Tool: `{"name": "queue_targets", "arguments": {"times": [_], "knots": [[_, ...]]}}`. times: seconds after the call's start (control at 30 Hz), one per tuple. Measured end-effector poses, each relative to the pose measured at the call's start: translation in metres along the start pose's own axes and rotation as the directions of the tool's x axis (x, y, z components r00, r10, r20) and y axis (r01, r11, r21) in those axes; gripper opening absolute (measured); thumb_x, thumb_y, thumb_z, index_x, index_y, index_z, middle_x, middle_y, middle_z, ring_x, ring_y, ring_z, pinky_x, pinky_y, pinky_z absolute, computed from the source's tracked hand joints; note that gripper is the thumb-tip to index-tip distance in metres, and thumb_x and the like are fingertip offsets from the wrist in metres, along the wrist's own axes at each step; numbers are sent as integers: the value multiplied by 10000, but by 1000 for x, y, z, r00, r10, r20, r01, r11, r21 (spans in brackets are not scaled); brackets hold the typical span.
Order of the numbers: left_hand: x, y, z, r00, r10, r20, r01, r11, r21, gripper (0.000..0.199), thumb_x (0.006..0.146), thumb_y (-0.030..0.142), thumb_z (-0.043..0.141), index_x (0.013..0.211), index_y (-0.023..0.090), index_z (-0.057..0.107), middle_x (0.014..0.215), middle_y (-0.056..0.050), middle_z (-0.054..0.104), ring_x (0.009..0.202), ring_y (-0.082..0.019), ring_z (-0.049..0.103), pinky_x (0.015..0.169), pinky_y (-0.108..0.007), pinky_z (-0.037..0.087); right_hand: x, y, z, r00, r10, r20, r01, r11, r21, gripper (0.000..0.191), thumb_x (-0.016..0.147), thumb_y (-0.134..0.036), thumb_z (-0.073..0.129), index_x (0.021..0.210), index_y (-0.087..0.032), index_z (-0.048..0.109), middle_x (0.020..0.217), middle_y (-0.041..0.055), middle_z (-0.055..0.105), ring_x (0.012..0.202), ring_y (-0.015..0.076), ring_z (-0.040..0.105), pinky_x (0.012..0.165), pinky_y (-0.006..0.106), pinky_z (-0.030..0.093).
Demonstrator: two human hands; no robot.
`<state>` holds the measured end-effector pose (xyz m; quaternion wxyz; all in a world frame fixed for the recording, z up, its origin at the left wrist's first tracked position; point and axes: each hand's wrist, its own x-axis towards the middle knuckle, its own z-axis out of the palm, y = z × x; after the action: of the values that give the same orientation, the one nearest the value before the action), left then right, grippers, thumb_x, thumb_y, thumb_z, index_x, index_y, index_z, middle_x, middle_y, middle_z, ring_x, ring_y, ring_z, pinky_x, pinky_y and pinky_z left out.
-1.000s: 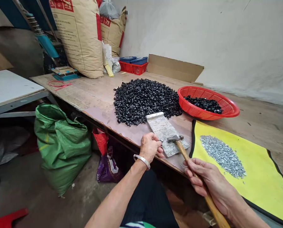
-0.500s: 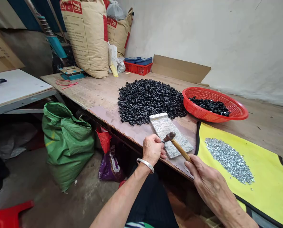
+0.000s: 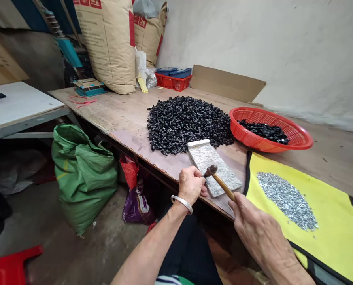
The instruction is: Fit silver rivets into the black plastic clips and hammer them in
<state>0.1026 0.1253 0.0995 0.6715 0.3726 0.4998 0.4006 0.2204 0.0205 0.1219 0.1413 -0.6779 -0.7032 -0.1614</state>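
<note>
Head view, right hand (image 3: pixel 257 225) clamped around a hammer (image 3: pixel 220 182) just below right of centre, its head over a pale slab (image 3: pixel 204 156), left hand (image 3: pixel 191 184) curled beside it, cannot tell whether its fingertips meet

1. Left hand (image 3: pixel 191 184), a bracelet (image 3: pixel 182 203) on its wrist: fingertips drawn together at the near edge of a mottled slab (image 3: pixel 218 166); anything between them is too small to tell.
2. Right hand (image 3: pixel 257 223): grips the handle of a hammer (image 3: pixel 222 184), its head just beside the left fingertips.
3. Black parts (image 3: pixel 188 124): heaped on the table (image 3: pixel 129 114) beyond the slab.
4. Red basket (image 3: pixel 253 143): contains similar parts.
5. Yellow cloth (image 3: pixel 338 233): bears small silvery pieces (image 3: pixel 287 201).
6. Green sack (image 3: pixel 85 184): stands on the floor.
</note>
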Motion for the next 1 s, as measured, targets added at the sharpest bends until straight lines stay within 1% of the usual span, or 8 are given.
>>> {"name": "queue_targets", "arguments": {"times": [0.07,0.23,0.4,0.57,0.63,0.77,0.93,1.0], "knots": [[2,1,-2,1000,-7,17,7,1000,15,172,608,3,485,594,169,440,316,62,457,271,-112,469,315,-237,462,2,0,0,1000,-15,-25,14,999,-29,318,924,-291,288,778,-192,551,493,-3,567,331,145,512,343,264,278],[6,3,-9,998,1,59,-3,1000,31,163,609,5,493,598,163,453,314,53,468,256,-122,468,309,-242,452,6,5,-9,979,-29,-202,39,998,44,310,930,-330,340,955,-140,584,720,71,682,513,156,626,461,242,421],[5,5,-10,997,14,73,-16,999,34,179,611,-5,494,582,165,444,313,57,459,263,-116,468,306,-230,444,0,7,-1,995,-36,-95,39,999,32,335,936,-320,311,975,-144,594,740,76,690,487,167,614,430,263,418],[6,5,-9,997,4,74,-7,999,43,180,619,13,525,573,166,443,306,64,443,265,-114,474,312,-215,441,3,0,-9,974,68,-214,-52,995,81,301,913,-331,402,1088,-159,577,856,93,702,572,166,631,528,258,455],[7,4,-9,998,8,66,-11,999,47,179,620,18,532,569,165,444,309,64,443,265,-110,472,315,-211,441,5,-4,-7,979,83,-187,-76,996,44,295,914,-303,381,1071,-163,588,778,73,697,469,144,580,475,257,424],[7,3,-10,998,15,64,-18,998,55,175,614,11,524,564,163,453,311,61,446,264,-110,468,313,-217,443,4,-5,-2,998,-8,-59,5,998,-59,323,913,-243,317,974,-145,618,644,50,661,352,129,490,383,263,339],[5,4,-10,997,11,76,-15,999,52,175,612,5,511,570,164,454,313,58,448,275,-116,483,323,-221,451,5,-5,-17,970,58,-237,-61,998,-6,314,910,-279,409,1152,-143,557,902,108,689,645,176,639,568,259,450],[5,4,-10,997,13,73,-17,998,52,175,609,5,511,566,164,454,312,57,447,274,-119,482,321,-225,450,3,-8,-15,971,74,-227,-78,997,-8,315,908,-269,395,1131,-129,567,847,104,694,566,170,620,511,262,432]]}}
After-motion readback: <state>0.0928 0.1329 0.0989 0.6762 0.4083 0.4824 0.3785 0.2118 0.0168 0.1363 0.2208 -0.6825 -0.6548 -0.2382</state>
